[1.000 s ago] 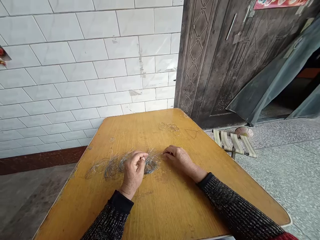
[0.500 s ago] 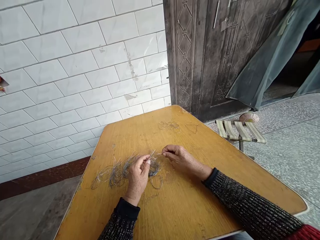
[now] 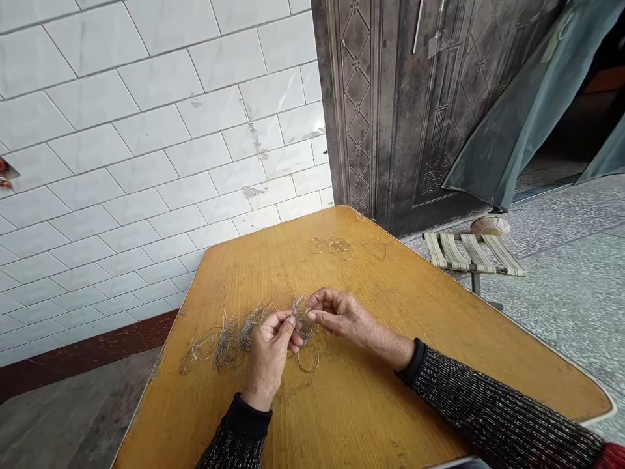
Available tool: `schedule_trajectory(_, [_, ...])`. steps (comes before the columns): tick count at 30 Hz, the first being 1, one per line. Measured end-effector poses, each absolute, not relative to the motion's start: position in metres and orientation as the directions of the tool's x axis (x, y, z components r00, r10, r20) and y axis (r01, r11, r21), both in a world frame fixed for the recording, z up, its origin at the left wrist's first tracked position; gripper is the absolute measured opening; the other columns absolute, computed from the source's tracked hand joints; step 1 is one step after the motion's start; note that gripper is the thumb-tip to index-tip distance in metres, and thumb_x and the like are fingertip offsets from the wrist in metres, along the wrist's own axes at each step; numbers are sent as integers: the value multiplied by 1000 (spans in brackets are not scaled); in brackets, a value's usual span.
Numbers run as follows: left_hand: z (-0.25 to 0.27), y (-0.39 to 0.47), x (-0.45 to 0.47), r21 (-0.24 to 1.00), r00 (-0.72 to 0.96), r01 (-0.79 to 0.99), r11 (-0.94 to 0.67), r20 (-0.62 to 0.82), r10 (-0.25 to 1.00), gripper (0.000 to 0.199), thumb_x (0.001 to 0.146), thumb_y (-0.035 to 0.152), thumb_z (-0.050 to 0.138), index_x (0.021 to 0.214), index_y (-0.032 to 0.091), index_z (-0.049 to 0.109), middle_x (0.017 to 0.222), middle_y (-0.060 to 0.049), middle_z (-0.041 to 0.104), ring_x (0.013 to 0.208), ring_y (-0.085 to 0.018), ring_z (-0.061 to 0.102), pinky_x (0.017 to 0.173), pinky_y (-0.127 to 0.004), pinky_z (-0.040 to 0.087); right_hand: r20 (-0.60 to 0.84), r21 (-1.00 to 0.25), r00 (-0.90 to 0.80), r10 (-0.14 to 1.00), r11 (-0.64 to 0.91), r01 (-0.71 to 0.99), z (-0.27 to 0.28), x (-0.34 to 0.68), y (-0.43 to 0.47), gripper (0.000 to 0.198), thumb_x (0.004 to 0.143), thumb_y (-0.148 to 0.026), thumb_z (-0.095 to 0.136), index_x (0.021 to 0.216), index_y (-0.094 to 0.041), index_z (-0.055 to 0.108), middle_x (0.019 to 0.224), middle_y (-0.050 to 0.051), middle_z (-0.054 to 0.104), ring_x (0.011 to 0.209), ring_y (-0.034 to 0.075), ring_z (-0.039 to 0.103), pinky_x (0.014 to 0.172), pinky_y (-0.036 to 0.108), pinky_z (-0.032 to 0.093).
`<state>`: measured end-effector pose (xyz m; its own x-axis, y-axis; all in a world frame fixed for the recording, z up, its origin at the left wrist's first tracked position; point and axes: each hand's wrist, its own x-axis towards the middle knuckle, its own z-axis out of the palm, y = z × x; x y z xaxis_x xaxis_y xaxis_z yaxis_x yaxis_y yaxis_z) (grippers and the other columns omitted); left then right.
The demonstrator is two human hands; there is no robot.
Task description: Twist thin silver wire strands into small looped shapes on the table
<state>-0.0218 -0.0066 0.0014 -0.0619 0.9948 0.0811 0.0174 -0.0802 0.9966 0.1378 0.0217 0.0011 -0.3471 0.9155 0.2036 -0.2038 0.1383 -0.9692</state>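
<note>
My left hand [image 3: 271,348] pinches a bundle of thin grey wire [image 3: 299,303] between thumb and fingertips, its loose ends fanning upward. Beside those ends is my right hand [image 3: 344,318], thumb and index finger apart, with no wire plainly gripped between them. Part of the held bundle's coil [image 3: 308,335] hangs below the fingers, partly hidden by my left hand. Further coils of wire [image 3: 227,342] lie tangled on the table to the left. A single wire loop [image 3: 308,359] rests just below the held bundle.
The wooden table [image 3: 371,404] stands against a white tiled wall [image 3: 146,137]. Small wire rings [image 3: 336,247] and a triangular bent wire [image 3: 375,251] lie toward its far end. Right of the table is a strapped folding stool [image 3: 473,255], near a dark door [image 3: 390,130] and a grey curtain [image 3: 517,124].
My right hand has moved slightly left, closer to the bundle, and its thumb and index finger have parted from the wire end they pinched. My left hand keeps its pinch.
</note>
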Motion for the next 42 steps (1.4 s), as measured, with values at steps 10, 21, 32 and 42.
schedule_trajectory(10, [5,-14,-18,968,1,199,-153,156,988,18,74,31,59,78,14,64,62,-2,64,47,-11,58,45,-21,45,135,-973,-492,860,21,-231,-1,136,17,31,68,-43,65,68,-13,57,62,-1,59,41,3,41,36,15,30])
schedule_trajectory(21, [4,-11,-23,934,-51,282,-220,243,969,18,77,32,53,78,16,61,71,-5,66,56,-14,62,50,-23,46,62,-976,-423,904,-34,-215,1,136,18,25,65,-36,66,65,-15,52,53,-5,54,37,3,42,35,15,32])
schedule_trajectory(32, [3,-12,-19,989,-58,54,-137,140,988,20,76,34,56,75,14,57,63,0,57,53,-9,53,49,-20,40,66,-956,-439,896,-69,-284,1,139,17,26,69,-39,63,70,-14,54,51,-5,53,36,3,42,35,15,33])
schedule_trajectory(42, [2,-11,-20,992,-62,3,-127,127,990,20,74,34,57,72,14,57,62,0,55,52,-9,50,50,-20,40,40,-991,-492,870,-29,-131,-3,144,23,24,69,-37,63,70,-14,56,45,-6,53,32,3,38,34,15,29])
